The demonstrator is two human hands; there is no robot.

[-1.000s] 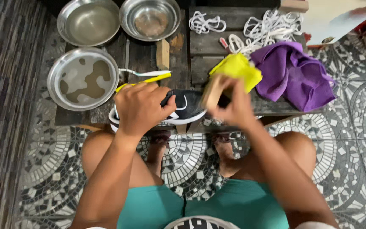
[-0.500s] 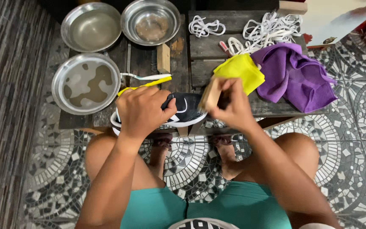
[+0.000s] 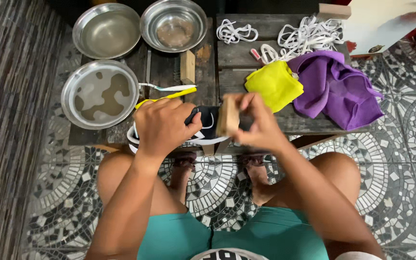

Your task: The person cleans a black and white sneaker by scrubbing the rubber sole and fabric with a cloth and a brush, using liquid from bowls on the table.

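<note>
Both hands work at the near edge of the surface [image 3: 266, 21], a low dark wooden one. At 9 o'clock of the pair, the left hand [image 3: 162, 126] has its grip clamped over the heel half of a black shoe [image 3: 207, 123] with a white sole, fingers wrapped over the top. At 3 o'clock the right hand [image 3: 261, 126] pinches a wooden brush [image 3: 228, 115] by its block and presses it against the toe end.

That shoe looks light and soft in the upper, stiffer at the sole, and likely slick where wet; a firm hold around the heel seems the safest place. Just beyond, at 12 o'clock, lie a yellow toothbrush [image 3: 169, 95] and a white one [image 3: 167, 87]. Toward 1 o'clock sit a yellow cloth [image 3: 275, 85] and a purple cloth [image 3: 338, 91], with white laces [image 3: 309, 33] farther back. Toward 10 o'clock stands a metal bowl [image 3: 99, 94] of murky water, with two more bowls [image 3: 140, 29] behind.
</note>
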